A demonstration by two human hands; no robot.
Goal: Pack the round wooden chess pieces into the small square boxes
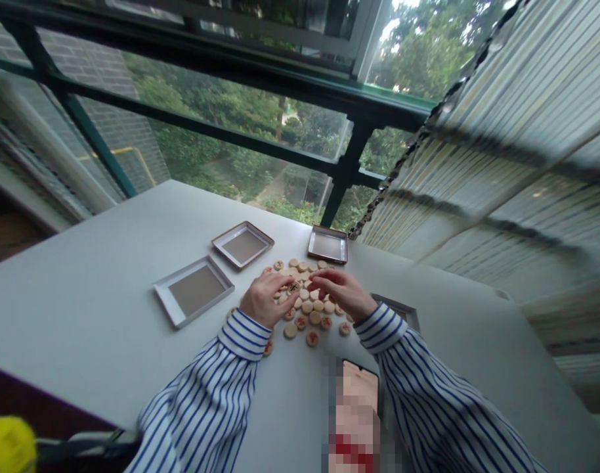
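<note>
Between the thumb and fingers of my left hand [268,299] is a round wooden Chinese chess piece [293,287], its dark character facing up. My right hand [343,291] hovers just to the right of it, fingers curved and slightly apart, with nothing visible in them. Below and around both hands lies a loose pile of chess pieces [306,307]. Some show red characters, such as the piece [312,338] at the near edge; many others have blank faces up. My hands cover part of the pile.
Shallow trays stand around the pile: a tray [166,303] at left, another tray [223,246] behind, one tray [328,260] at back right, and one [412,316] partly behind my right wrist. A phone [369,381] lies near me on the white table [98,276]. A window borders the far edge.
</note>
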